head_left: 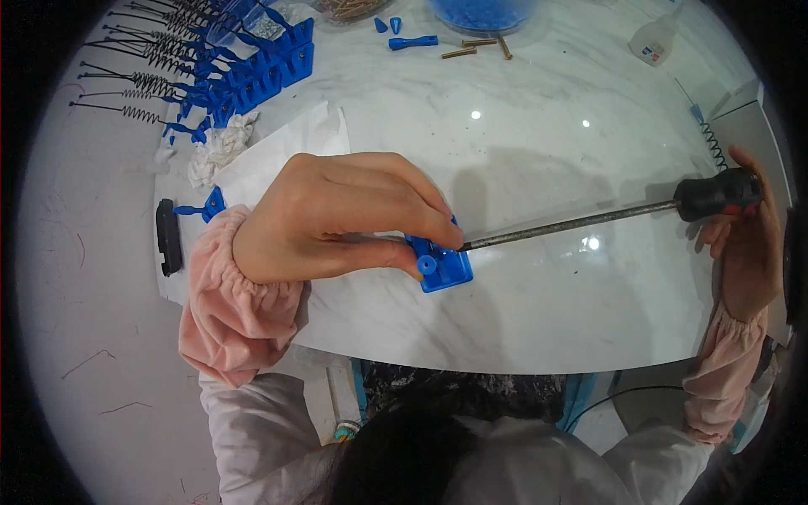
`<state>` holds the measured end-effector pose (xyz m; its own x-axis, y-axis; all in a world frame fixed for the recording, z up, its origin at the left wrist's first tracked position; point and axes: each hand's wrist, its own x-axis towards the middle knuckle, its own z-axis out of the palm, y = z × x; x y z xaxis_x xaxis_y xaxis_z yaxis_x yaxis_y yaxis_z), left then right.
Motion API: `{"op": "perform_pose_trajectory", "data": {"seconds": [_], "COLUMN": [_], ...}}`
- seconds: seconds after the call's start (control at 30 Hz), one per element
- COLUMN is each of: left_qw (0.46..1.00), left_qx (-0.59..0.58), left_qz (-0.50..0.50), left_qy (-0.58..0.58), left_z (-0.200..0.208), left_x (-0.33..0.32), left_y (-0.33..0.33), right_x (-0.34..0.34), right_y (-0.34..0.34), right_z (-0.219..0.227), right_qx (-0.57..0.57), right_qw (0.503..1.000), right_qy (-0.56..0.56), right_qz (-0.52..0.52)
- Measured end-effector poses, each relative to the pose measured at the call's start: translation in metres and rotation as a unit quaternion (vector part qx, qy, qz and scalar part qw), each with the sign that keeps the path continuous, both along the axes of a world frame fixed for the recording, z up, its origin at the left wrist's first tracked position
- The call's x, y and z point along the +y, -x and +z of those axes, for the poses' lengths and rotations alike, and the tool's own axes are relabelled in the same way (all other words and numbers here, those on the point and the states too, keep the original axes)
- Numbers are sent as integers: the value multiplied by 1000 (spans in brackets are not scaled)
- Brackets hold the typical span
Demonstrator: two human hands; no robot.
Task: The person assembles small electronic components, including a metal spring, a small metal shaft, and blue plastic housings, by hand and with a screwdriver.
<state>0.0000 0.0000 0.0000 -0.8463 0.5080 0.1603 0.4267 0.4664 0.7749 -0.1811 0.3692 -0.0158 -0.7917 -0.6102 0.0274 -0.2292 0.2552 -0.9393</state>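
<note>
My left hand pinches a small blue plastic part between thumb and fingers, holding it low over the white marbled table. A flat plate and a round knob of that part show; the fingers cover the rest. At the right, my right hand is around the black-and-red handle of a screwdriver, palm against the handle's end. Its long metal shaft slopes left across the table, and the tip meets the blue part beside my left fingertips. Whether a screw sits under the tip is hidden.
Several blue pieces with black springs stand in rows at the far left. Crumpled tissue, a black bar and another blue piece lie left. Brass-coloured screws, a blue tub and a white bottle are at the back.
</note>
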Motion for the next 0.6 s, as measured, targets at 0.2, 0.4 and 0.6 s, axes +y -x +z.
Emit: {"op": "perform_pose_trajectory", "data": {"seconds": [0.2,0.4,0.6], "left_qw": [1000,1000,1000], "left_qx": [5,7,3], "left_qz": [0,-1,0], "left_qy": [1,-2,0], "left_z": [0,-2,0], "left_x": [1,0,0], "left_y": [1,0,0], "right_x": [6,-21,7], "right_y": [2,-12,6], "right_z": [-5,-11,-13], "right_qx": [-79,56,22], "right_qw": [993,982,998], "right_qy": [51,77,54], "right_qz": [74,-162,8]}}
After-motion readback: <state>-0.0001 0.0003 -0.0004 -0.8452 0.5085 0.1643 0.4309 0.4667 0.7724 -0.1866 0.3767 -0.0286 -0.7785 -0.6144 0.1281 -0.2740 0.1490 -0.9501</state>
